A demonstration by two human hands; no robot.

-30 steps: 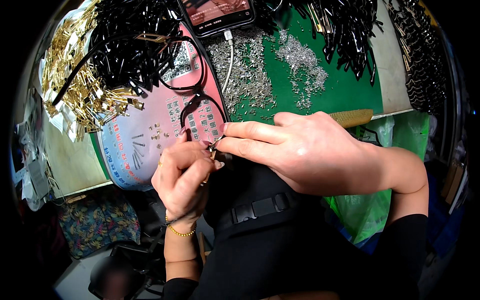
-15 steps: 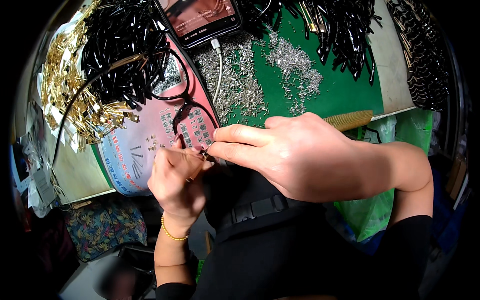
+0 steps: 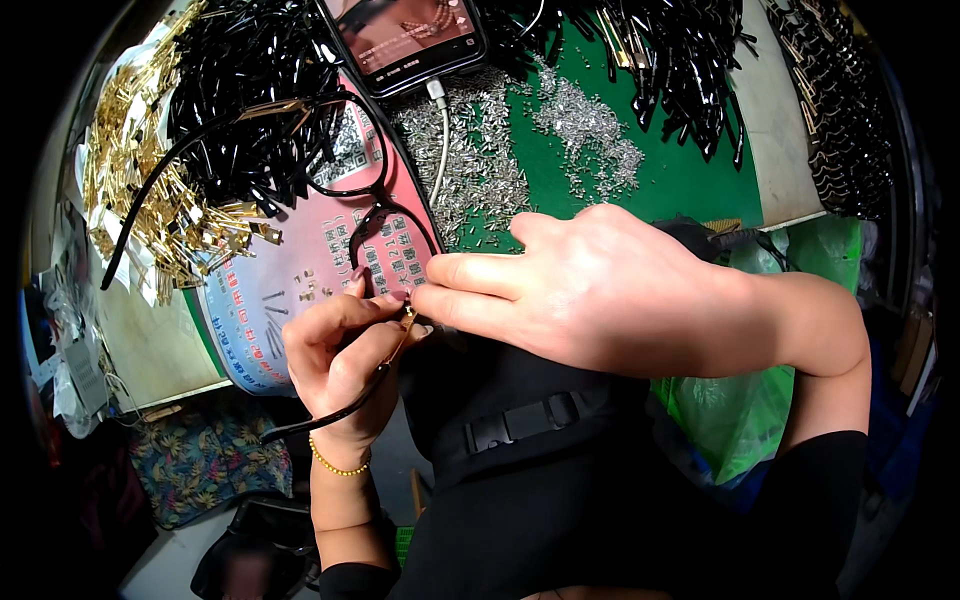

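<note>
A black eyeglasses frame (image 3: 384,190) reaches from the table's front edge over the pink printed mat. My left hand (image 3: 345,350) is closed in a pinch at its near hinge, with a gold-and-black temple arm (image 3: 350,402) running back across the fingers toward the wrist. From the right, my right hand (image 3: 585,285) comes to the same hinge. Its first two fingers lie side by side, their tips closed at the frame; the thumb is hidden. Behind this hand a ribbed tan piece (image 3: 724,226) shows beside something dark; whether the hand holds it, I cannot tell.
A phone (image 3: 405,45) with a white cable (image 3: 443,150) stands at the back. Tiny silver pieces (image 3: 590,130) lie scattered on the green mat (image 3: 690,190). Black temple arms (image 3: 250,90) and gold metal parts (image 3: 130,150) are piled left. A green bag (image 3: 740,420) hangs right.
My left hand has turned, and the near temple arm has swung into sight across it. The frame has shifted slightly. More of the ribbed tan piece is now hidden behind my right hand.
</note>
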